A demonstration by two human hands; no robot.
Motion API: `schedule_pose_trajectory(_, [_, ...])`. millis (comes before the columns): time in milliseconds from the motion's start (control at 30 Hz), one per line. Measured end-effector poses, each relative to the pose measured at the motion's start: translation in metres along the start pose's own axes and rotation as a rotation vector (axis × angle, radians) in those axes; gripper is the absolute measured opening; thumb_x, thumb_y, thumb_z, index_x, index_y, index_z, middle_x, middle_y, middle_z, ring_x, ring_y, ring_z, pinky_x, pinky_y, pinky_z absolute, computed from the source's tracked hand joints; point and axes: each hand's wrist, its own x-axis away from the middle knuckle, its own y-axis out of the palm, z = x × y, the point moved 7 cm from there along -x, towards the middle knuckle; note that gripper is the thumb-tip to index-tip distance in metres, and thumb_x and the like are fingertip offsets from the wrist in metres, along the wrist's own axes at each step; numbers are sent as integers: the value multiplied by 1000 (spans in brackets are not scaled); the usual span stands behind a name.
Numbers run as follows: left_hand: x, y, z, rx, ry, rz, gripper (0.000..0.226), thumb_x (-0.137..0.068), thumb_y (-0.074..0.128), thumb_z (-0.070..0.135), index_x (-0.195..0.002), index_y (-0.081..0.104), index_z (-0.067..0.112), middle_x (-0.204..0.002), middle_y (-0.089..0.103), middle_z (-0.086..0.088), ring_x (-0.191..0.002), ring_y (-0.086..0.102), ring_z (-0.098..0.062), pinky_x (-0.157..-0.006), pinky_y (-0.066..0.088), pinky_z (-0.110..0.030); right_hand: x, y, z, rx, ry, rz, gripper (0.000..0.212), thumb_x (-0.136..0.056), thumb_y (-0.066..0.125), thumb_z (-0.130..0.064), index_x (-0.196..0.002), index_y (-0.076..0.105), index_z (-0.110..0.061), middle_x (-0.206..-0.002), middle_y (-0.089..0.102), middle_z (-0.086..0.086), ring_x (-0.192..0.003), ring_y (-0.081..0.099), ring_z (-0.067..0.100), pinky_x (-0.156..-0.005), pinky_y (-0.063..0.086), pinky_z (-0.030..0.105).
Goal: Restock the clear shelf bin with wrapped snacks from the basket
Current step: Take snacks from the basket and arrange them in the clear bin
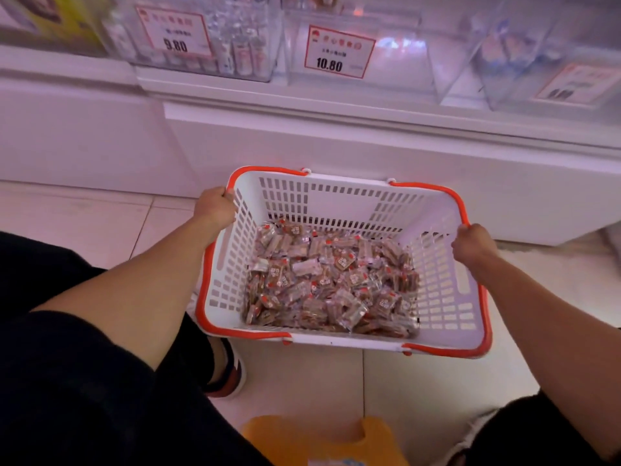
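Head view: basket [437, 264] of wrapped snacks [331, 284] between both hands' grip.

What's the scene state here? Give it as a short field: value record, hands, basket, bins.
left hand: grips the basket's orange rim at its left side
right hand: grips the orange rim at the right side
basket: white slotted plastic, held between both hands in front of the shelf
wrapped snacks: many small packets covering the basket bottom
clear shelf bin: tagged 10.80, looks nearly empty
neighbour bin: tagged 9.80, holds product
stool: orange, below the basket
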Motion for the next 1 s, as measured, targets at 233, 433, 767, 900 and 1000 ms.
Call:
schedule_pose_trajectory(233, [12,1,34,-644,6,-265,44,-108,30,25,-141,49,2,-147,46,-24,-133,45,-39,-109,37,-41,25,-18,-34,356,-119,-301,37,-104,38,-19,-125,51,9,-110,55,22,-106,60,44,-83,51,43])
schedule_pose_trajectory(433, [98,-28,217,-779,655,-504,51,-100,39,58,-104,69,17,-108,70,-9,-98,63,-24,-85,48,-36,83,-142,-164,549,-584,-142,62,-95,52,-51,-137,50,-6,-137,55,19,-119,57,33,-97,46,37])
schedule_pose_trajectory(767, [126,-61,332,-847,1193,69,59,-101,46,40,-151,31,13,-152,40,-7,-138,37,-24,-114,29,-35,133,-177,-286,470,-1125,175,66,-98,50,-45,-153,26,-17,-157,32,4,-141,35,23,-114,29,35])
schedule_pose_trajectory(900, [107,-40,322,-891,1185,33,51,-103,44,33,-149,33,15,-142,50,-7,-126,51,-27,-107,42,-43,111,-181,-302,434,-1132,91,27,-98,51,-37,-124,58,-32,-118,69,0,-104,64,25,-90,52,41])
schedule_pose_trajectory(1000, [95,-42,332,-820,1169,74,36,-100,52,17,-135,48,22,-124,61,-2,-108,60,-26,-91,50,-41,104,-185,-311,411,-1118,132,7,-96,55,-31,-98,61,-34,-91,71,-8,-77,63,19,-74,55,36])
